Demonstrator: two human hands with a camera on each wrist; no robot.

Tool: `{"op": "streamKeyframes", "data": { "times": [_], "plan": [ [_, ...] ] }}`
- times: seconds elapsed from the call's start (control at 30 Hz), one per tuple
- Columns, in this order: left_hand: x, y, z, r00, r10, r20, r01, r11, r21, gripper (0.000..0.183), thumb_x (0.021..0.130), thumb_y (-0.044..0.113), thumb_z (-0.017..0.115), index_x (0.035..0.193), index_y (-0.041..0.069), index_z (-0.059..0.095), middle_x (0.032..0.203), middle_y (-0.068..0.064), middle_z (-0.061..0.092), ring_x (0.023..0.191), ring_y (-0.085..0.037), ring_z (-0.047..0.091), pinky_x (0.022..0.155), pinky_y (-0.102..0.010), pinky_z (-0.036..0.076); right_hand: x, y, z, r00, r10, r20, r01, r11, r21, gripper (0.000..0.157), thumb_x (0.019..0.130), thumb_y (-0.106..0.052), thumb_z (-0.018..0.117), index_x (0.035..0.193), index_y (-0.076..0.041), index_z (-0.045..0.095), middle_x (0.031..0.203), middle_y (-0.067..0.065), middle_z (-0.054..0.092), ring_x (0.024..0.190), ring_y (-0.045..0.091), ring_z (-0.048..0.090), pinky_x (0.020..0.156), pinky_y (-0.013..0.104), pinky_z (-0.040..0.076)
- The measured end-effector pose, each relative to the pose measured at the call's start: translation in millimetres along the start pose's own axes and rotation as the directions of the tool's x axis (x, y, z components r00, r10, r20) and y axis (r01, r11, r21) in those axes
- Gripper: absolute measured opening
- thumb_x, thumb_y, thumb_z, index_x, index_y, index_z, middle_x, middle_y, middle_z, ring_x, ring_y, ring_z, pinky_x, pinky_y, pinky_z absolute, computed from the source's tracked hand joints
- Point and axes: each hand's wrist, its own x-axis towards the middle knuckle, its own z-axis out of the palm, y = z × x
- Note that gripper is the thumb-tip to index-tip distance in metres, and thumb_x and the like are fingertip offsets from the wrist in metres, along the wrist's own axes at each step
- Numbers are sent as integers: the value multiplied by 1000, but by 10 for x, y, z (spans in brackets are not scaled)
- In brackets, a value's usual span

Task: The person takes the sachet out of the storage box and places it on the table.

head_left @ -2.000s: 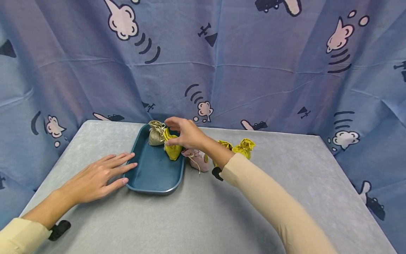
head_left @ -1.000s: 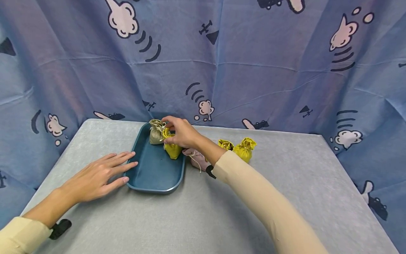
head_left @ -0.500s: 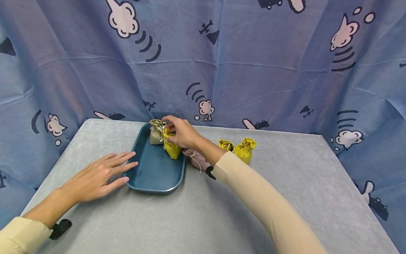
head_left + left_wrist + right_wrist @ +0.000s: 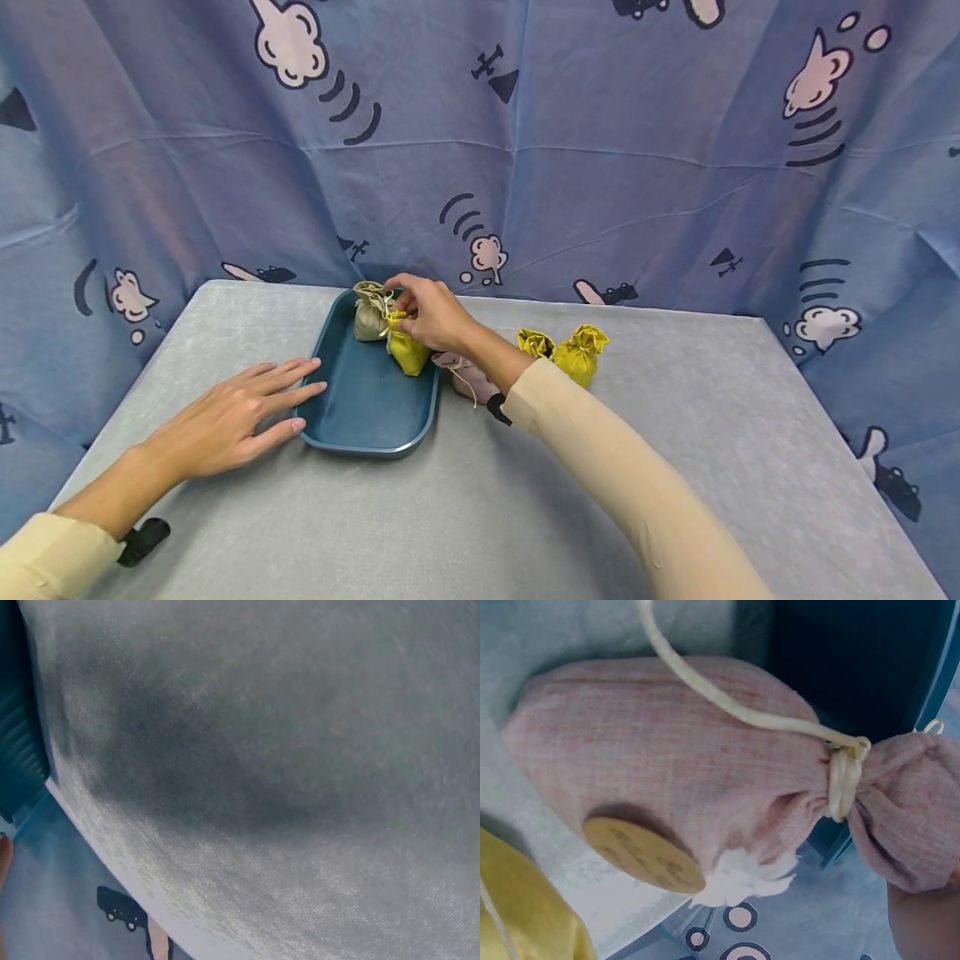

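A blue tray [image 4: 360, 408] lies on the table, with a beige drawstring pouch [image 4: 369, 325] and a yellow drawstring pouch [image 4: 409, 357] at its far end. My right hand [image 4: 438, 317] reaches in from the right and pinches the yellow pouch by its gathered top. Spread fingers of my left hand [image 4: 232, 417] rest at the tray's left rim. Just outside the right rim lies a pink drawstring pouch [image 4: 467, 382], partly under my right wrist. The right wrist view shows this pink pouch [image 4: 667, 742] close up, with an oval tag and a cream cord.
Two more yellow pouches, one upright [image 4: 577, 358] and one partly covered by my forearm [image 4: 536, 342], stand right of the pink one. Behind the grey table [image 4: 675, 433] hangs a patterned blue curtain [image 4: 600, 167]. The tray's outer side [image 4: 19, 727] edges into the left wrist view.
My right hand has shifted slightly left, and its fingers have drawn together on the yellow pouch's top, which now sits lower and more bunched. My left hand keeps its place.
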Motion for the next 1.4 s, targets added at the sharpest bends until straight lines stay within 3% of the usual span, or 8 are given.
{"op": "streamKeyframes", "data": {
  "times": [0.63,0.97,1.3,1.4],
  "plan": [
    [-2,11,-4,1000,3,-4,-3,1000,5,51,95,31,68,142,16,58,153,-8,45,138,-29,44,119,-27,18,-89,27,-106,999,-26,-37,27,999,18,40,90,4,69,128,-3,60,93,4,69,85,15,65,79,26,53],
    [2,6,-8,1000,7,0,-7,1000,0,50,95,31,67,142,17,58,153,-8,44,138,-30,44,120,-25,15,-159,2,-260,995,-59,-80,67,993,97,36,91,7,66,125,-3,59,93,7,68,80,15,65,73,26,54],
    [15,10,-7,1000,24,-8,-24,1000,1,50,95,30,68,142,15,58,153,-9,45,138,-31,44,120,-19,7,-250,-129,-460,987,-116,-114,133,978,158,37,89,9,67,123,-2,59,92,10,67,82,17,66,78,26,55],
    [9,14,-7,1000,22,-9,-22,1000,5,50,95,30,68,142,15,58,153,-9,46,137,-31,45,120,-22,11,-285,-170,-547,984,-131,-123,150,975,161,36,90,8,67,123,-2,59,93,10,66,81,17,64,77,28,55]
  ]
}}
